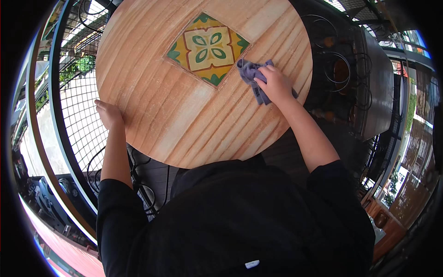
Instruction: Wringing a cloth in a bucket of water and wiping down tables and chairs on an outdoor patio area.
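Observation:
A round wooden tabletop (152, 86) lies before me, with a square tile (207, 48) in yellow, green and cream set into it. My right hand (277, 83) holds a bunched purple-grey cloth (251, 74) against the wood, just right of the tile's lower right edge. At the left rim of the tabletop is my left hand (110, 114), its thumb and fingers about the edge; the fingers' undersides are hidden, so its exact hold cannot be told. The cloth is partly covered by my right hand.
A metal railing with wire mesh (83, 114) runs close along the left. Wire-framed chairs (337, 71) and a dark table (375, 86) stand at the right. Black chair wires (142, 187) show below the tabletop, over a dark plank floor (159, 181).

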Demonstrator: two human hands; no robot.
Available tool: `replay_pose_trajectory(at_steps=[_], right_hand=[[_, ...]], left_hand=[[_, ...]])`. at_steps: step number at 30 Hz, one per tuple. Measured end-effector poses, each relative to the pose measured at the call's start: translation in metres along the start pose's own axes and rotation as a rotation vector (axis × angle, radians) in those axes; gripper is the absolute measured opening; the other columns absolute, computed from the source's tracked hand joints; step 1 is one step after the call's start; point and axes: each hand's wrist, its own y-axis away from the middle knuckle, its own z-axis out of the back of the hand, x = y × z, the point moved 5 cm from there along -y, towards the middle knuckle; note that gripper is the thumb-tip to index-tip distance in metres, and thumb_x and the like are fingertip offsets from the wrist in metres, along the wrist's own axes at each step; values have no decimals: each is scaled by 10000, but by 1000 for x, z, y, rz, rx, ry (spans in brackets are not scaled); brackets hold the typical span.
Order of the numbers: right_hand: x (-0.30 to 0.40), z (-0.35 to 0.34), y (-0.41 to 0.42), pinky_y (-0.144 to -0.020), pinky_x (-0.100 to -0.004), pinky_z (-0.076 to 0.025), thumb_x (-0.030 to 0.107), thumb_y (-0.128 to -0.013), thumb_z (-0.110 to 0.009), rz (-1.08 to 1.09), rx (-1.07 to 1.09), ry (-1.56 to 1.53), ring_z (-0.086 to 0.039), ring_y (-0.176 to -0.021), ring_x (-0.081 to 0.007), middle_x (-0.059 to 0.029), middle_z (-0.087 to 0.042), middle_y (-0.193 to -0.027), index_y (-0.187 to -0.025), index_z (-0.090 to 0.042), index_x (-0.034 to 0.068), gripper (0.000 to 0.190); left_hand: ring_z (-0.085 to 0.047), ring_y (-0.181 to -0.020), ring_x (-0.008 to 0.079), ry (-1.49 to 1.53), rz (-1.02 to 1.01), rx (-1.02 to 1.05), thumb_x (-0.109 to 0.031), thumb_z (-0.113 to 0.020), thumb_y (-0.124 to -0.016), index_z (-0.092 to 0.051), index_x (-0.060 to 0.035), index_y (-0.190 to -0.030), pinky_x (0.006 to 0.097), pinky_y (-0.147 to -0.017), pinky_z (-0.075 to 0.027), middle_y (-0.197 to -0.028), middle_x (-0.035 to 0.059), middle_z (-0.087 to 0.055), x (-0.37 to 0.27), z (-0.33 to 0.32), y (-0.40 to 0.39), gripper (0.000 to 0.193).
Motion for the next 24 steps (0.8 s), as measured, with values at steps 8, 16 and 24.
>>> replay_pose_trajectory(at_steps=[8,16,24], right_hand=[[12,-4,-16,-717,-408,-485,254,-779,-641,-21,141,1,-589,-877,-276,-86,-598,-911,-870,-578,89,199],[5,9,-35,-680,-412,-482,234,-776,-635,-76,61,113,-597,-851,-278,-85,-605,-856,-842,-592,88,166],[43,-26,53,-714,-336,-481,242,-782,-658,139,668,-415,-610,-816,-210,-78,-630,-866,-945,-618,52,254]], left_hand=[[-476,-1142,362,-11,21,13,-492,-89,-932,-403,-20,-1286,446,-979,-341,-1240,179,-511,-4,3,4,669],[-474,-1148,359,46,-22,-9,-489,-103,-934,-403,-20,-1284,440,-984,-338,-1248,173,-508,-5,2,2,658],[-493,-1117,367,7,26,14,-487,-95,-934,-429,-18,-1251,444,-961,-356,-1214,188,-526,3,4,-2,656]])
